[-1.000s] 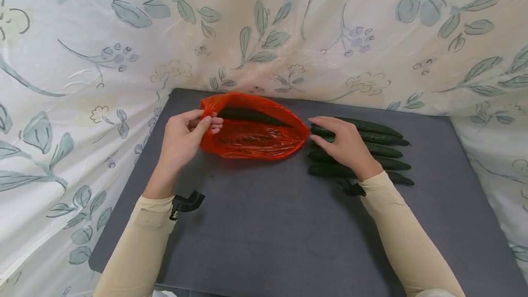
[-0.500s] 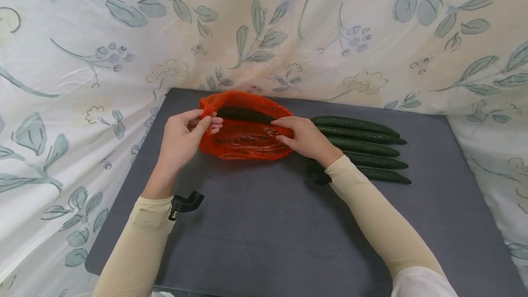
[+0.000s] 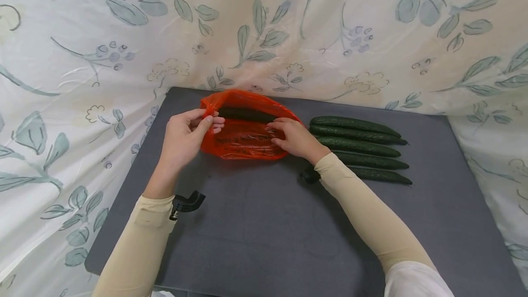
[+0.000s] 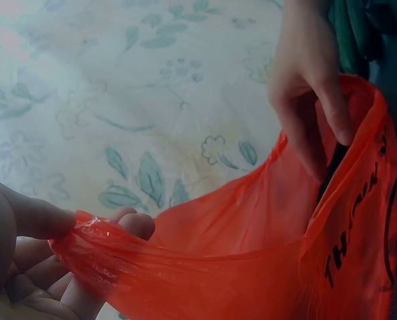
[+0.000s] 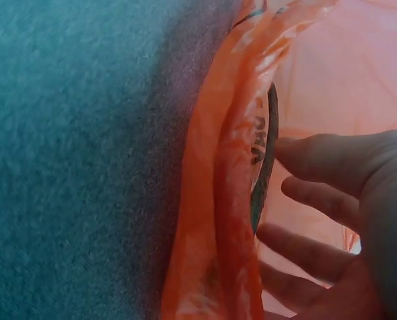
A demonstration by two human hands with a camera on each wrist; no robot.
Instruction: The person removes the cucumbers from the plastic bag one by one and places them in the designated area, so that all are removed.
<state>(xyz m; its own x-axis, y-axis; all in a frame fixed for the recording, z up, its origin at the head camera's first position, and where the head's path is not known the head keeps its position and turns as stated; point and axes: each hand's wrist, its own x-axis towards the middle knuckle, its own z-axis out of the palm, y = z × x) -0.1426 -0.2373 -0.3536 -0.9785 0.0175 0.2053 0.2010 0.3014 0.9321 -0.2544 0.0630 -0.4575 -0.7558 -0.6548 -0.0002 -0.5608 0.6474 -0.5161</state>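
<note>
A thin red plastic bag (image 3: 247, 150) with dark lettering lies on its side, its mouth spread wide. Inside it is a dark green cucumber (image 3: 245, 114). My left hand (image 3: 187, 134) pinches the gathered left end of the bag between thumb and fingers. Reaching into the right part of the mouth is my right hand (image 3: 294, 136), its fingers loosely bent. In the right wrist view, the fingers (image 5: 312, 250) are spread close beside the cucumber (image 5: 266, 170); whether they touch it is hard to tell.
Several cucumbers (image 3: 359, 146) lie side by side in a row right of the bag, partly behind my right wrist. They rest on a dark grey table (image 3: 264, 233). A floral cloth (image 3: 264, 26) hangs behind and along the sides.
My right hand has moved left, from over the near ends of the cucumber row into the bag's mouth. The left hand keeps its pinch on the bag.
</note>
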